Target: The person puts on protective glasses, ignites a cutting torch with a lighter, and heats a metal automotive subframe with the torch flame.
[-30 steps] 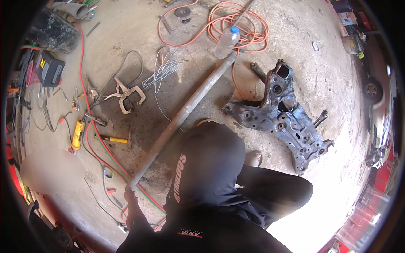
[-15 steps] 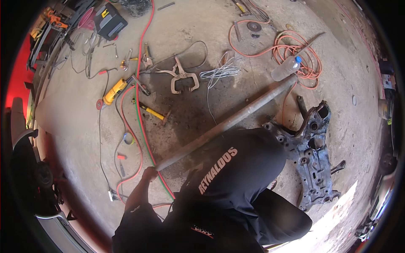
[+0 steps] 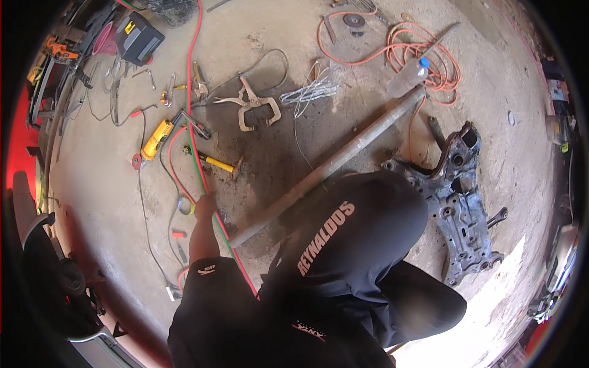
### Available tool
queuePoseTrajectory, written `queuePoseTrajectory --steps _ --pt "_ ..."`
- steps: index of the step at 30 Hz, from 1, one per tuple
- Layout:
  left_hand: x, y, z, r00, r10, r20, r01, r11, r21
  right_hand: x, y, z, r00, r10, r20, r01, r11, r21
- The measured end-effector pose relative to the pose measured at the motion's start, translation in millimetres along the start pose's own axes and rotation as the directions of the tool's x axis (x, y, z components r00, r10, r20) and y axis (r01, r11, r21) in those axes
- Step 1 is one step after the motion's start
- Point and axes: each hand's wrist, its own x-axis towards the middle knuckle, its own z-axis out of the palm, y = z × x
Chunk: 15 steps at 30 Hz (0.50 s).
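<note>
Around us on the concrete floor (image 3: 257, 37) lie locking pliers (image 3: 253, 104), a yellow grinder (image 3: 156, 138), a hammer (image 3: 216, 162), an orange cable (image 3: 399, 49) and a plastic bottle (image 3: 408, 76). A grey subframe (image 3: 457, 202) sits at the right, just beside a long pipe (image 3: 331, 165) that runs slantwise under our dark torso. Our left hand (image 3: 204, 211) reaches down to the red and green hoses (image 3: 199, 153), near the pipe's lower end; whether it grips them we cannot tell. Our right hand is hidden behind our body.
</note>
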Motion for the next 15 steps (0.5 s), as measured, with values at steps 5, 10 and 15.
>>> queuePoseTrajectory --steps 5,10,15 --pt "-26 -67 -41 0.972 0.015 0.236 -0.061 0.981 0.186 -57 10 -6 1.000 0.015 0.016 -0.022 0.761 0.648" --pt "-70 -105 -52 0.873 -0.029 0.487 -0.094 0.970 0.226 -97 -24 -55 0.961 -0.245 -0.130 0.273 0.752 0.600" --pt "-128 -45 -24 0.594 0.031 0.804 -0.019 1.000 -0.024 -101 -115 -99 0.713 -0.641 -0.283 0.601 0.351 0.719"
